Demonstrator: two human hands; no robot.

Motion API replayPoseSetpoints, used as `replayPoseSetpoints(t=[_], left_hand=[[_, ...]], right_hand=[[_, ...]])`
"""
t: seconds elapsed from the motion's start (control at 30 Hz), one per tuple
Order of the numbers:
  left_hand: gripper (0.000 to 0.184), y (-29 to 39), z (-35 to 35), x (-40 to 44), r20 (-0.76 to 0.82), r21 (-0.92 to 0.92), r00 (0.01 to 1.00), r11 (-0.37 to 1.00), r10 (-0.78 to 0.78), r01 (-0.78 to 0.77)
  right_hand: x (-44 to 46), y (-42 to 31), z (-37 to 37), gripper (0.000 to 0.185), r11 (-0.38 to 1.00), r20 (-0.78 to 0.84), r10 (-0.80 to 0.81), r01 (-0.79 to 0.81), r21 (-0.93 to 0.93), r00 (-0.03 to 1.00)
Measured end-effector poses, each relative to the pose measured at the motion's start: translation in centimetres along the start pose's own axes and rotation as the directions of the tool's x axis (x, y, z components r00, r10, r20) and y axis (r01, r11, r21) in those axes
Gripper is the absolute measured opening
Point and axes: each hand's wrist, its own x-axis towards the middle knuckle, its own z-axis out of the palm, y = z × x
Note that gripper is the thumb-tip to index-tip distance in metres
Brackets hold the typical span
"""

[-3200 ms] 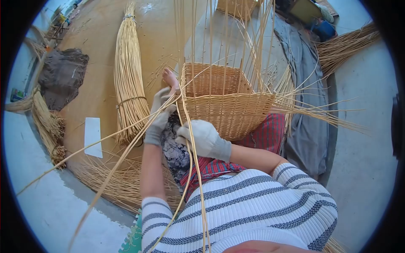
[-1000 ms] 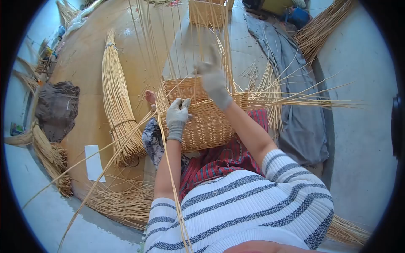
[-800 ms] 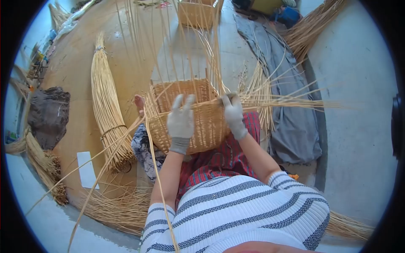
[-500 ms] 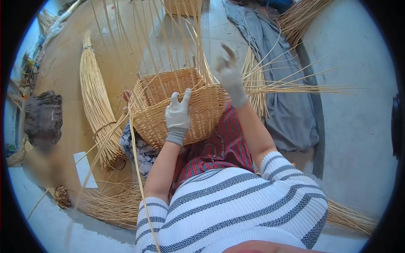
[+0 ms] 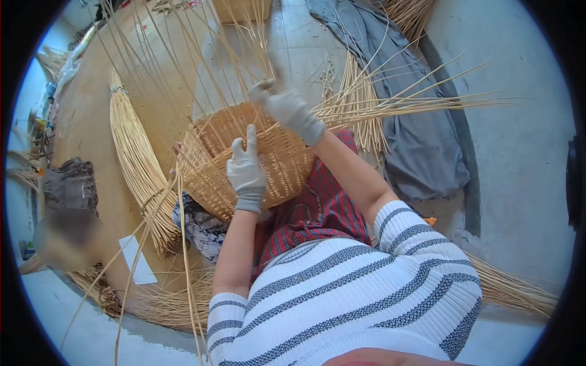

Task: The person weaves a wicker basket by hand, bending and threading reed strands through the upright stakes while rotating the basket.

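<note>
A half-woven wicker basket rests tilted on my lap, its tall upright stakes fanning out beyond the far side. My left hand, in a pale glove, grips the near wall at the rim, with two fingers showing along the edge. Over the right part of the rim is my gloved right hand, among the stakes. Its fingertips are smeared by motion, so whether they pinch a stake is unclear. Long loose rods stick out to the right from the basket's corner, and others hang down at the left.
To the left lies a tied bundle of rods on the brown floor sheet. More rods and a grey cloth are at the right. A white paper lies at lower left, and a wooden-coloured box stands at the far side.
My right hand has swung left and slightly down, from beyond the basket's right corner to over its rim. The basket has tilted a little, with my left hand still on it.
</note>
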Motion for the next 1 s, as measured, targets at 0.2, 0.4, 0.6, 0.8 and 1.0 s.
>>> replayPoseSetpoints(t=[0.2, 0.4, 0.6, 0.8, 1.0], left_hand=[[0.069, 2.3, -1.4, 2.6, -0.105, -0.004, 0.971, 0.976, 0.217, -0.219], [0.078, 7.3, 1.5, 4.4, 0.271, -0.121, 0.960, 0.992, 0.075, -0.043], [0.071, 7.2, 2.5, 3.8, 0.209, -0.169, 0.967, 0.979, 0.148, -0.113], [0.043, -1.5, 1.5, -1.6, -0.378, -0.581, 0.922, 0.755, 0.079, -0.303], [0.034, -12.5, 0.0, -7.5, -0.436, -0.456, 0.646, 0.772, -0.627, 0.442]], right_hand=[[-7.5, 7.7, -4.4, 0.031, 0.975, -0.307, 0.167, -0.110, 0.194, 0.937], [-2.0, 3.1, -5.9, 0.044, 0.653, -0.385, -0.443, -0.003, -0.757, 0.810], [-5.3, 7.4, -3.2, 0.021, 0.764, -0.364, -0.249, -0.049, -0.643, 0.898], [-4.6, 6.8, -3.4, 0.026, 0.746, -0.299, -0.375, 0.095, -0.659, 0.878], [-4.9, 6.7, -3.1, 0.031, 0.743, -0.335, -0.453, 0.142, -0.655, 0.826]])
